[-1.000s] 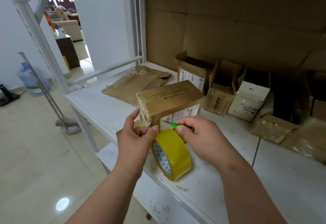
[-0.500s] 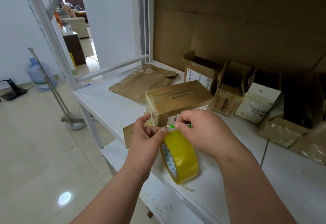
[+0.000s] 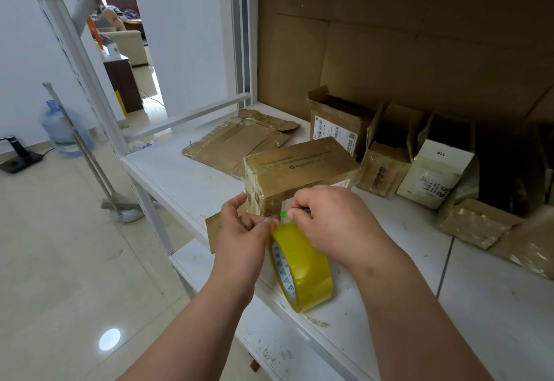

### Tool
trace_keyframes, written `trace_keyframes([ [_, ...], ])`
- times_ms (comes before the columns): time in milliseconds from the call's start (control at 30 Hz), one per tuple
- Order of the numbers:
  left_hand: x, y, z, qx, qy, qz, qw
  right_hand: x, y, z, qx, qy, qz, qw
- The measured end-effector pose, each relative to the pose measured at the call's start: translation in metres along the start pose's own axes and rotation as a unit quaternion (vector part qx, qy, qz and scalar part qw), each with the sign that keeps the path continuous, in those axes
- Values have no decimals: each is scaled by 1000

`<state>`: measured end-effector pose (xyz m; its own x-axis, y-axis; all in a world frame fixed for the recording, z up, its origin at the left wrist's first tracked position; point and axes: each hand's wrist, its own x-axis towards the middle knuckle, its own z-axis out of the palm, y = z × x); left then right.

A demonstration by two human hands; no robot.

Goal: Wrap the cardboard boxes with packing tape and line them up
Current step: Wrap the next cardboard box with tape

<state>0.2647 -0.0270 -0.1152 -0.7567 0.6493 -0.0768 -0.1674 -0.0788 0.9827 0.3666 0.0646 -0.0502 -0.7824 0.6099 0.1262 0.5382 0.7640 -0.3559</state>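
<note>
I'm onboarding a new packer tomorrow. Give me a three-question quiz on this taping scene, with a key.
1. True or false: the yellow tape roll stands on edge on the white shelf.
2. Which hand grips the green cutter?
3. The flattened cardboard lies: A) left of and behind the taped box; B) on top of it.

Key: 1 true; 2 right hand, while the left hand pinches the tape; 3 A.

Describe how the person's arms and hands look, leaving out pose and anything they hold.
Both forearms are bare as far as the frame shows: no sleeves, gloves, watch or bracelets visible. The left hand and right hand show no rings, and the few visible fingernails look short and unpainted.
</note>
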Motion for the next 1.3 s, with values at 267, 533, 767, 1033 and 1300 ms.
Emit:
trace_keyframes([
  [267,3,1,2,-17,5,1,1000,4,11,7,-5,15,25,1000],
  [533,6,2,-1,-28,1,-9,1000,-11,59,20,51,38,164,984],
  [767,7,1,0,-22,0,1,1000,-21,79,53,-77,-40,258,962],
  [1033,4,1,-1,-2,-22,27,999,-7,29,31,370,19,229,900],
  [1300,2,5,-7,91,-20,50,994,8,16,38,492,-25,238,837],
])
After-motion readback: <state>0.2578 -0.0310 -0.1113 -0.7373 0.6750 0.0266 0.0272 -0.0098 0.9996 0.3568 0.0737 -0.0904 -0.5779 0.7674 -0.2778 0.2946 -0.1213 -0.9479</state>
